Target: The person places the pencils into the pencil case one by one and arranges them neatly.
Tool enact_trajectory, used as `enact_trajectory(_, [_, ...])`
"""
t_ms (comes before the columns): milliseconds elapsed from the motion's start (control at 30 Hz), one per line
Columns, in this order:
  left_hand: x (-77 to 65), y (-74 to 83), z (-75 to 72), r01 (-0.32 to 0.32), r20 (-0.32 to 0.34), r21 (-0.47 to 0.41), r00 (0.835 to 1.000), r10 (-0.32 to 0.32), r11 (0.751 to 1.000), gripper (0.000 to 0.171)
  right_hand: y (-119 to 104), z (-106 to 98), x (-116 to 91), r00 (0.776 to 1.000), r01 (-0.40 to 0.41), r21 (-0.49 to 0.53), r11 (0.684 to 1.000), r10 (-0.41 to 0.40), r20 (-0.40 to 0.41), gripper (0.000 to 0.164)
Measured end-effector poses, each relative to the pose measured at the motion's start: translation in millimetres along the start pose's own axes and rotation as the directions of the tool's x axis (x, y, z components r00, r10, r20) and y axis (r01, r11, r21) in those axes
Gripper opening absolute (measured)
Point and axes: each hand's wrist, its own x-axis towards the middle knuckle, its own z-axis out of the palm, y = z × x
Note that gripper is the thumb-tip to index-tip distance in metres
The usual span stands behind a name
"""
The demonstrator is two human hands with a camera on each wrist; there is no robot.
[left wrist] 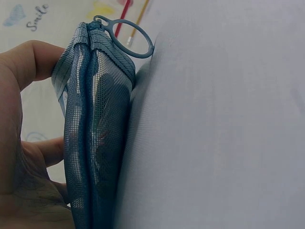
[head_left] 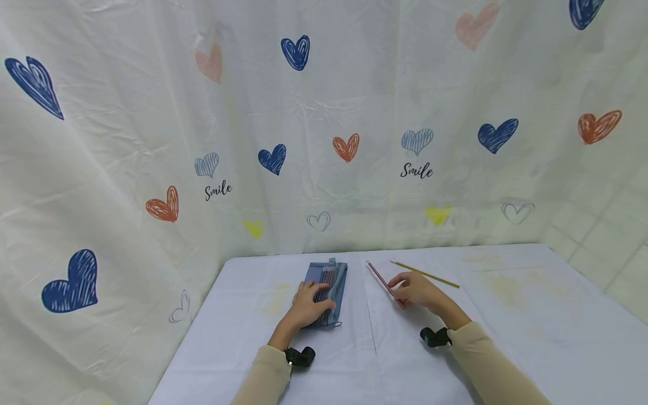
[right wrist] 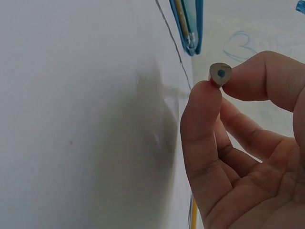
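A blue zip pouch with mesh sides lies flat on the table, several pencils showing at its upper face. My left hand rests on that face with its fingers spread; in the left wrist view the thumb and fingers press the pouch from one side. A ring pull hangs at the zip's end. To the right, my right hand pinches a red pencil between thumb and forefinger near its closer end. In the right wrist view the pencil's flat end shows a dark core.
Just beyond my right hand a yellow pencil lies slantwise on the white-covered table. A pale curtain printed with hearts hangs behind the table's far edge. A black camera is strapped to each wrist.
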Motion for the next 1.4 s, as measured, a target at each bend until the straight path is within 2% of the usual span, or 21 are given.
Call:
enact_trajectory(567, [-0.8, 1.5, -0.5, 0.003, 0.003, -0.003, 1.0, -0.003, 1.0, 0.067, -15.1, 20.3, -4.7, 0.995, 0.0, 0.037, 0.999, -0.004, 0.103, 0.028])
enact_trajectory(867, [-0.8, 3.4, 0.8, 0.001, -0.002, 0.0, 1.0, -0.001, 1.0, 0.067, -19.0, 33.7, -5.2, 0.99, 0.031, 0.046, 0.998, -0.037, 0.136, 0.03])
enact_trajectory(1133, [-0.7, 4.3, 0.2, 0.005, 0.0, 0.008, 1.0, -0.005, 1.0, 0.067, -27.5, 51.9, -2.9, 0.996, -0.012, 0.019, 1.0, 0.011, 0.087, 0.028])
enact_trajectory(1400, [-1.5, 5.7, -0.7, 0.013, -0.006, 0.009, 1.0, -0.013, 1.0, 0.067, -31.0, 66.9, 8.9, 0.999, -0.038, 0.05, 0.998, 0.037, 0.014, 0.027])
